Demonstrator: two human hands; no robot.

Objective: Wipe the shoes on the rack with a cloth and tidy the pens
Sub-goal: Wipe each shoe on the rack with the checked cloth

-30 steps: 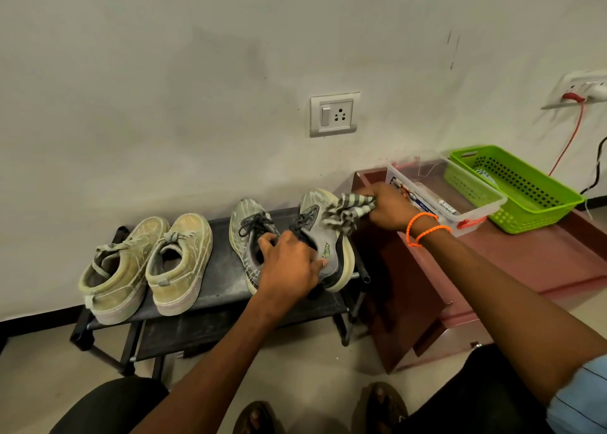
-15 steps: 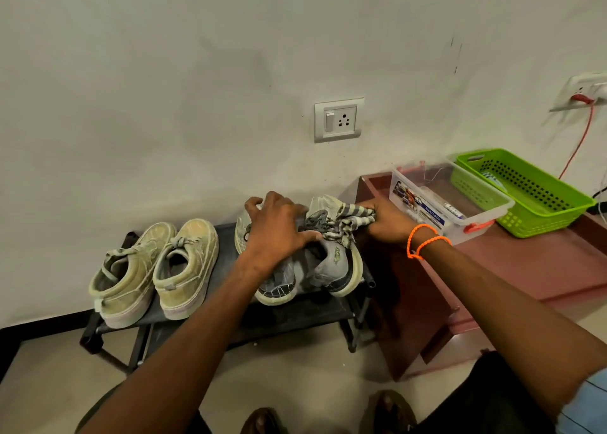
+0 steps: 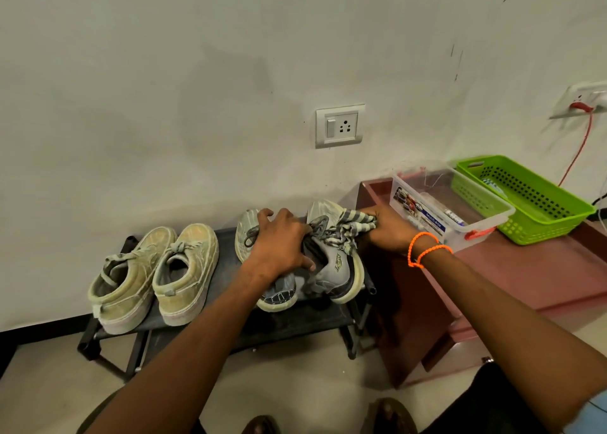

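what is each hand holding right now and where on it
The right hand grips a bunched grey-and-white striped cloth at its right end, pressed on the right grey running shoe. The left hand rests spread over the left grey running shoe, steadying its laces.

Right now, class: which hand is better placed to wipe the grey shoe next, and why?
The right hand: it grips the striped cloth against the grey shoe. The left hand only steadies the pair, without a cloth.

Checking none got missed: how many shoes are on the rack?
4. Two beige shoes sit at the rack's left end; two grey shoes at its right end, under the hands. The lower shelf is partly hidden.
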